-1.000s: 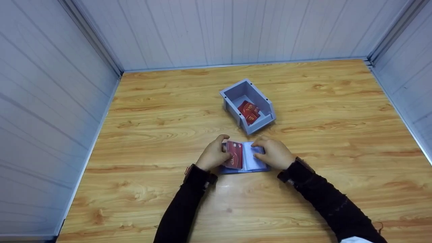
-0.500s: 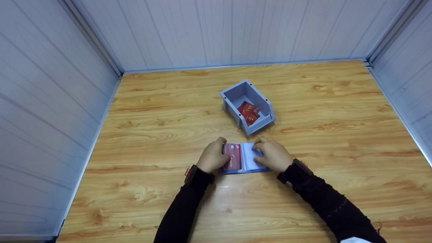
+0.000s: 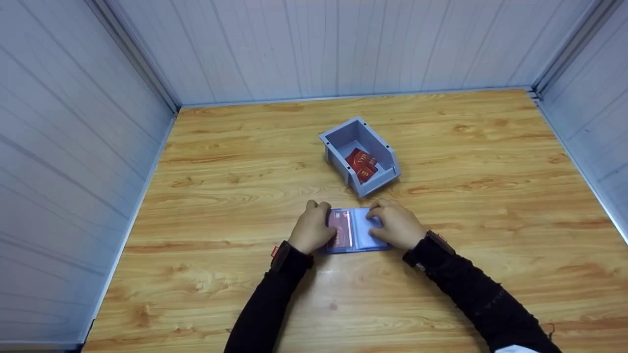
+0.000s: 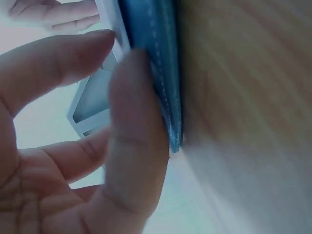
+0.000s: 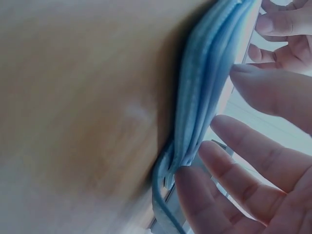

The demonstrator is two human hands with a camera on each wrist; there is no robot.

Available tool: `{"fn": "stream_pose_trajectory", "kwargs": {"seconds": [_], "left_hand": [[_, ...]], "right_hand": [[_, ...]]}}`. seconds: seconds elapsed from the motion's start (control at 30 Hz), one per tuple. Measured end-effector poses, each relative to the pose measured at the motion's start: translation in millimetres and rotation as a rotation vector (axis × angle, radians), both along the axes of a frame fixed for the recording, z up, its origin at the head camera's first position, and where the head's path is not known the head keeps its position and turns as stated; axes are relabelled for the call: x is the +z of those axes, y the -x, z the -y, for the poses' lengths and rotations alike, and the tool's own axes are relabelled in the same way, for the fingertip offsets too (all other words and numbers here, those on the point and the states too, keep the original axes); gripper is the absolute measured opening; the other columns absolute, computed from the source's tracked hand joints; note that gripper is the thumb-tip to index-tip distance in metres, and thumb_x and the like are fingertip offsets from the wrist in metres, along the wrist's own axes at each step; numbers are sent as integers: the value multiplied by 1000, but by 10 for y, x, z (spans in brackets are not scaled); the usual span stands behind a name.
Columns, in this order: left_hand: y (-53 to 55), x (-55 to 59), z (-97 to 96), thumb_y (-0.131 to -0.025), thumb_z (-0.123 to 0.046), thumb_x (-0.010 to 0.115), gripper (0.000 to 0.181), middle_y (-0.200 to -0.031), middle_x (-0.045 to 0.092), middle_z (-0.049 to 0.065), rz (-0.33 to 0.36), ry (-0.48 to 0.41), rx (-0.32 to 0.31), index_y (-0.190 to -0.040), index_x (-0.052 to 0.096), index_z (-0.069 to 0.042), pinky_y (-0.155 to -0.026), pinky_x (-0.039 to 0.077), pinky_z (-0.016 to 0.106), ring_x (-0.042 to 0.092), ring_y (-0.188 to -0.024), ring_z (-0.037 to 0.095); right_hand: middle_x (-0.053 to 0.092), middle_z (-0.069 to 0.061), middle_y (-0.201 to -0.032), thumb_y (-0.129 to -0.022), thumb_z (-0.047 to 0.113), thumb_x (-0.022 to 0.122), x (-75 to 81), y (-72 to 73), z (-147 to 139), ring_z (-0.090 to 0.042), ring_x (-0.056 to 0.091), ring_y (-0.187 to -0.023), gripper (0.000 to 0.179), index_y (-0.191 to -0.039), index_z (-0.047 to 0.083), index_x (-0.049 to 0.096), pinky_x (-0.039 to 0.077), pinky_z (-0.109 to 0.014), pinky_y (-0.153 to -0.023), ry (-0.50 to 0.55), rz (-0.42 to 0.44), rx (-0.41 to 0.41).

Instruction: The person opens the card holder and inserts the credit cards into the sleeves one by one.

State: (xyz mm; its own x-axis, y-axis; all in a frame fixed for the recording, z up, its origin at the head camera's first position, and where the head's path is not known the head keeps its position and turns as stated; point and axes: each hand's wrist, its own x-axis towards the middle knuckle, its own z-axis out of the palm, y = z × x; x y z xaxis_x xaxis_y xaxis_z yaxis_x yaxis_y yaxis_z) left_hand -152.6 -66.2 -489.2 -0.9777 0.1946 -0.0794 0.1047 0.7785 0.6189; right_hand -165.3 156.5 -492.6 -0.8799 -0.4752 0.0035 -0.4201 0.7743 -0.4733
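One card (image 3: pixel 344 231) lies in the wallet (image 3: pixel 362 231), red cards (image 3: pixel 362 163) in the bin (image 3: pixel 380 183).

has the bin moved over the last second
No, the bin sits in the same spot on the table, with no visible shift against the back wall.

Black sleeves (image 3: pixel 262 309), dark wristbands (image 3: pixel 282 256), red tag (image 3: pixel 274 251)

Grey bin (image 3: pixel 377 145) on a wood-grain desk (image 3: pixel 221 166)

The bin sits askew between the desk's middle and far edge, low front toward the near right corner. Overlapping red cards (image 3: pixel 360 161) marked VIP lie inside. Pale walls border the desk: back wall (image 3: pixel 333 49), left wall (image 3: pixel 73 171), right wall (image 3: pixel 598 122).
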Motion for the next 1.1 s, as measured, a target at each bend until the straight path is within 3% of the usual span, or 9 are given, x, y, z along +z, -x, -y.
{"fn": "stream_pose_trajectory", "kwargs": {"seconds": [0.27, 0.6, 0.7, 0.87, 1.1], "left_hand": [[-83, 53, -92, -73, -19, 78, 60, -127, 52, 19, -44, 73, -81, -128, 61, -5, -88, 50, 47, 52, -109, 38], [-161, 31, -163, -71, -22, 81, 59, -130, 55, 21, -93, 179, -159, -124, 63, -3, -92, 51, 51, 52, -119, 43], [-147, 20, -163, -71, -20, 81, 58, -132, 55, 22, -110, 194, -169, -125, 64, -4, -94, 51, 51, 52, -121, 43], [-141, 10, -163, -71, -19, 79, 57, -132, 55, 22, -125, 214, -173, -125, 64, -5, -92, 52, 52, 53, -121, 42], [-140, 3, -167, -72, -19, 79, 54, -132, 55, 23, -126, 221, -175, -121, 65, -4, -90, 53, 51, 54, -119, 42]], "right_hand": [[64, -13, -113, -76, 18, 79, 4, -9, -3, -31, 59, -112, 33, -104, 1, 73, 47, -47, -99, 1, -8, -6], [66, -13, -111, -80, 18, 77, 62, 58, -58, -31, 61, -108, 34, -108, 1, 71, 48, -47, -97, 19, 36, 42], [68, -15, -110, -82, 17, 75, 167, 128, -110, -32, 62, -105, 33, -111, 1, 70, 49, -48, -92, 69, 34, 40], [66, -18, -115, -86, 14, 71, 430, 274, -183, -35, 63, -104, 33, -116, 1, 67, 52, -49, -89, 174, 49, -31], [61, -17, -127, -92, 13, 65, 728, 580, -174, -33, 62, -111, 38, -128, 3, 60, 51, -47, -96, 276, 64, -63]]}}
